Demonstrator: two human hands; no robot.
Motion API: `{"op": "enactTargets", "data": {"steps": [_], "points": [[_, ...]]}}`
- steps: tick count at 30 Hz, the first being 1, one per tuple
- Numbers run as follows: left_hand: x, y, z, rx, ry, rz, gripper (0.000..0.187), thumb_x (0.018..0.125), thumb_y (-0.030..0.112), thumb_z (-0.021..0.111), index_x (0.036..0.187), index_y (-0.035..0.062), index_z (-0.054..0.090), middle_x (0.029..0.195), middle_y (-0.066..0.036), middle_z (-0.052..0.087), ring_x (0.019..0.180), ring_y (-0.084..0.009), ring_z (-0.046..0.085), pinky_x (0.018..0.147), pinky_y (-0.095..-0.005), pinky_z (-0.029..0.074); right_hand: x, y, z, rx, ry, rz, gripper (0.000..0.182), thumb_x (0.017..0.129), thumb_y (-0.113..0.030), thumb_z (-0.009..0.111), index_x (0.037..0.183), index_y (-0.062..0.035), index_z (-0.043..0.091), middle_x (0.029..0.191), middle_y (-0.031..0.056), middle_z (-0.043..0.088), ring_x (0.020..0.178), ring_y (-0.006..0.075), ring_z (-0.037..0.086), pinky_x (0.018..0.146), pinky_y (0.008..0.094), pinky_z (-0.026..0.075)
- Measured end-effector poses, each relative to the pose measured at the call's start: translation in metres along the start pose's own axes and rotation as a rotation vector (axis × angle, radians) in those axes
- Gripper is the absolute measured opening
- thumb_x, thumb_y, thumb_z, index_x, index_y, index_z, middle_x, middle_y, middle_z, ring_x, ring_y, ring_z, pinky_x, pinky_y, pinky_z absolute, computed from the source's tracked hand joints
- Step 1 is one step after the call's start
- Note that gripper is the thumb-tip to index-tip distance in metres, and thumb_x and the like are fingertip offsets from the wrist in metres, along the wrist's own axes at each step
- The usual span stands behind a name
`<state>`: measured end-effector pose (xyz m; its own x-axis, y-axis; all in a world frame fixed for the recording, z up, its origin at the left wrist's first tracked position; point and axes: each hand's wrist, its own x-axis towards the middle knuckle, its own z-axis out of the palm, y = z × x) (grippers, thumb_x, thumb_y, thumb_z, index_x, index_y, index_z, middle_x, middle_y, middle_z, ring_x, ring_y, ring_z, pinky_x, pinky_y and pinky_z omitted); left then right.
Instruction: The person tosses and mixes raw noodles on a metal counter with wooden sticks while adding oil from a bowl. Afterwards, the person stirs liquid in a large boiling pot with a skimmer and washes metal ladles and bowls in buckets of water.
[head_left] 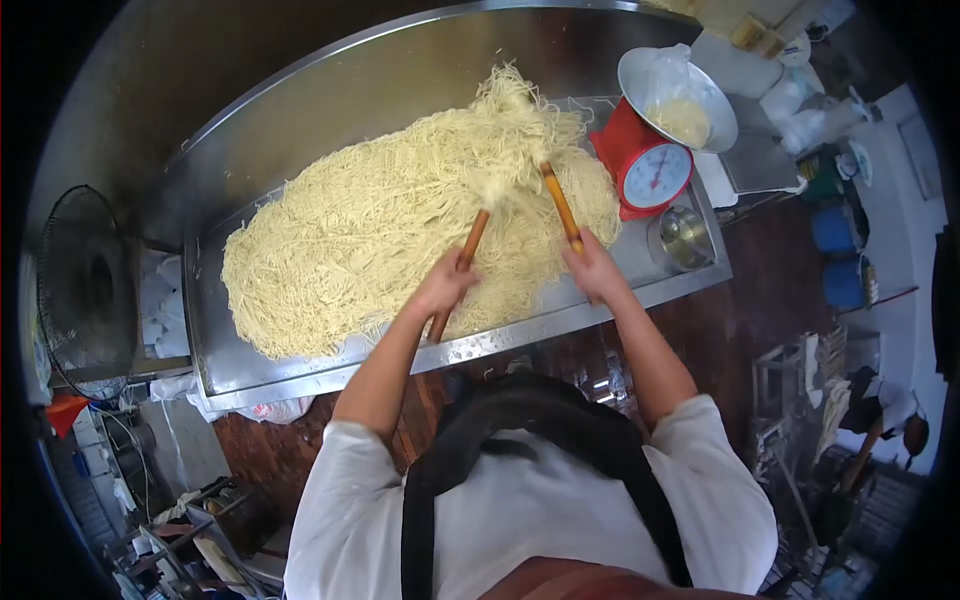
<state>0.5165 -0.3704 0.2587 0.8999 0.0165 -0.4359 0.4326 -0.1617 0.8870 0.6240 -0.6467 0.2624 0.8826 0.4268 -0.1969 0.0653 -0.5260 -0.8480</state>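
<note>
A large heap of pale yellow noodles (370, 230) covers much of the steel table (560, 320). My left hand (447, 283) is wrapped round a reddish-brown wooden stick (473, 240), whose far end reaches into the noodles. Further right, my right hand (594, 268) grips a lighter bamboo-coloured stick (561, 205), its tip also among the noodles. Between and beyond the two tips, some noodles are raised and blurred by motion. The tips themselves are partly hidden by noodles.
Right of the heap stands a red dial scale (655, 178) with a metal pan (632, 75) holding a plastic bag. Near it is a round metal bowl (685, 238). A raised steel back wall (330, 110) edges the table. A fan (95, 290) stands at the left.
</note>
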Motion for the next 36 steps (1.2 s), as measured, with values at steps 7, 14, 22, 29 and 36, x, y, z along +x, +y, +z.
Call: {"op": "enactTargets", "data": {"steps": [7,14,22,29,36], "points": [[0.055,0.016,0.044,0.128,0.032,-0.062,0.025,0.084,0.014,0.065,0.096,-0.003,0.051,0.066,-0.008,0.055,0.044,-0.0192,0.051,0.042,-0.0351,0.044,-0.018,-0.007,0.053,0.012,0.03,-0.042,0.028,0.092,-0.026,0.059,0.104,-0.0012,0.052,0.073,0.0048,0.054,0.059,0.0141,0.053,0.053,0.0305,0.043],[-0.006,0.065,-0.057,0.342,0.18,0.006,0.049,0.084,0.024,0.069,0.122,-0.0025,0.051,0.091,-0.01,0.062,0.064,-0.018,0.057,0.061,-0.0332,0.049,-0.022,-0.065,-0.095,-0.235,0.111,-0.136,0.042,0.089,-0.026,0.061,0.119,0.0019,0.051,0.106,0.0213,0.063,0.097,0.0346,0.061,0.084,0.0393,0.048],[-0.151,-0.045,-0.086,0.778,0.075,-0.186,0.04,0.08,0.015,0.067,0.113,0.0001,0.051,0.093,-0.026,0.063,0.091,-0.0409,0.063,0.08,-0.0457,0.049,-0.152,0.037,-0.123,-0.372,-0.212,0.192,0.042,0.088,-0.022,0.063,0.122,-0.0014,0.051,0.11,0.0257,0.061,0.107,0.0404,0.058,0.09,0.0431,0.046],[0.002,0.003,-0.011,0.368,0.047,0.054,0.031,0.082,0.017,0.066,0.103,0.0009,0.05,0.076,-0.012,0.055,0.069,-0.0243,0.055,0.064,-0.037,0.046,-0.056,0.035,-0.01,-0.031,0.003,-0.009,0.032,0.089,-0.022,0.061,0.108,-0.0011,0.047,0.087,0.0215,0.057,0.081,0.0407,0.057,0.072,0.0418,0.046],[-0.014,-0.131,0.011,0.44,0.231,0.169,0.034,0.083,0.012,0.064,0.112,0.0003,0.05,0.086,-0.017,0.059,0.083,-0.0294,0.06,0.076,-0.0388,0.048,-0.115,0.065,0.029,-0.097,-0.049,0.066,0.028,0.089,-0.019,0.056,0.108,-0.0014,0.046,0.086,0.0263,0.059,0.085,0.0478,0.058,0.073,0.0478,0.047]]}}
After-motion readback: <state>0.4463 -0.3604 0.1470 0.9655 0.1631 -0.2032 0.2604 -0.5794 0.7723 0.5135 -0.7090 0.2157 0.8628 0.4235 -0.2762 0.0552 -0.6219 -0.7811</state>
